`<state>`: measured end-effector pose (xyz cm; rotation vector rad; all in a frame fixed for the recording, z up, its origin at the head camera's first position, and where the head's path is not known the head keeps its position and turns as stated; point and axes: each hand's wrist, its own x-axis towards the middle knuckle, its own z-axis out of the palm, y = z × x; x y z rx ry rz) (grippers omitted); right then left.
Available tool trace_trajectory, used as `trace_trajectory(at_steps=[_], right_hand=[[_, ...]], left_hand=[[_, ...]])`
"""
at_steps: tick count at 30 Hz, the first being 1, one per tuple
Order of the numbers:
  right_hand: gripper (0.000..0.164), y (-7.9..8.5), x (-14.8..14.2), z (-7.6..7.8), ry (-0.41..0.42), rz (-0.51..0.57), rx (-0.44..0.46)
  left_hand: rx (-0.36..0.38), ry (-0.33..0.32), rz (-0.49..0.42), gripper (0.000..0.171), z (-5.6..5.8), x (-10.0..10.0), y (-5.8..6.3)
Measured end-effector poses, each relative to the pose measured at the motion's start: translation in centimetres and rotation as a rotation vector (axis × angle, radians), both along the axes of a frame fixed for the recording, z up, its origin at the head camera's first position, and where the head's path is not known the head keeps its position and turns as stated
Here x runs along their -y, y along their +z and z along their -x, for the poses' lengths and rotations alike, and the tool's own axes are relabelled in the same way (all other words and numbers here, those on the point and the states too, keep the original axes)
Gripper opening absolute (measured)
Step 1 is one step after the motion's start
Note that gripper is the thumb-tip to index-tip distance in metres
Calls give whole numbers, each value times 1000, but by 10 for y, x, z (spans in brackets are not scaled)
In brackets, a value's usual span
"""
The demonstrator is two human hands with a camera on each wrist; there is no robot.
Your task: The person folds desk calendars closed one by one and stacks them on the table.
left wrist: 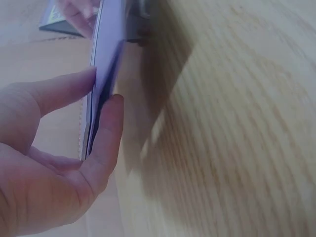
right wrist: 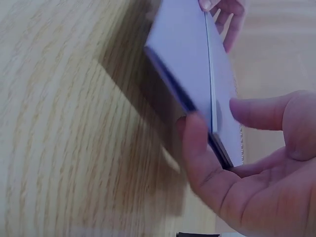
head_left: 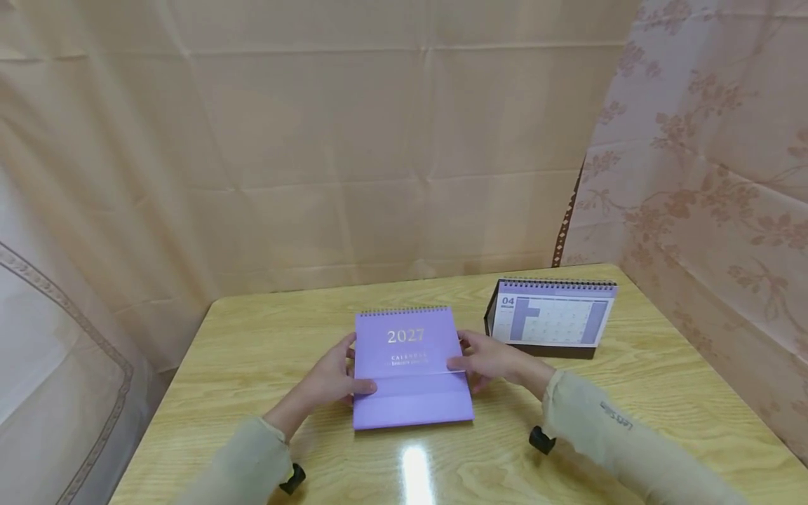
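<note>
A purple desk calendar (head_left: 410, 400) with a spiral binding along its top and "2027" in gold on its cover is held between both hands above the wooden table. My left hand (head_left: 325, 379) grips its left edge, thumb on the front and fingers behind. On the opposite edge my right hand (head_left: 489, 358) holds it the same way. The left wrist view shows the calendar (left wrist: 106, 49) nearly edge-on between thumb and fingers. In the right wrist view, fingers curl under the calendar (right wrist: 182, 54), and its shadow falls on the wood.
A second desk calendar (head_left: 555, 319), opened to a page marked "04", stands upright at the right rear of the table (head_left: 252, 337). A beige curtain (head_left: 379, 140) hangs behind the table, and a flower-patterned curtain (head_left: 726, 196) hangs along the right side.
</note>
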<state>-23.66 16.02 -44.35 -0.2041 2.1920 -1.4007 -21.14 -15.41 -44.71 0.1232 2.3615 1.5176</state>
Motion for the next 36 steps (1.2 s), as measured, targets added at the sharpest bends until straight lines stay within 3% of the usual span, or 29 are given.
trace_trajectory(at_steps=[10,19,23,30,36], right_hand=[[79,-4,1,-1,4,-6,4],[84,-1,-2,1,10,-76,-37],[82,-1,-1,3,28,-92,-59],[80,-2,0,3,50,-91,-100],[79,-5,0,4,76,-107,-130]], left_hand=[[-66,-4,49,102,1,-5,-7],[-277,-28,199,101,7,-9,-13],[-271,-21,200,102,8,-10,-14],[-151,22,168,103,6,-13,-10],[-120,43,173,101,6,-15,-9]])
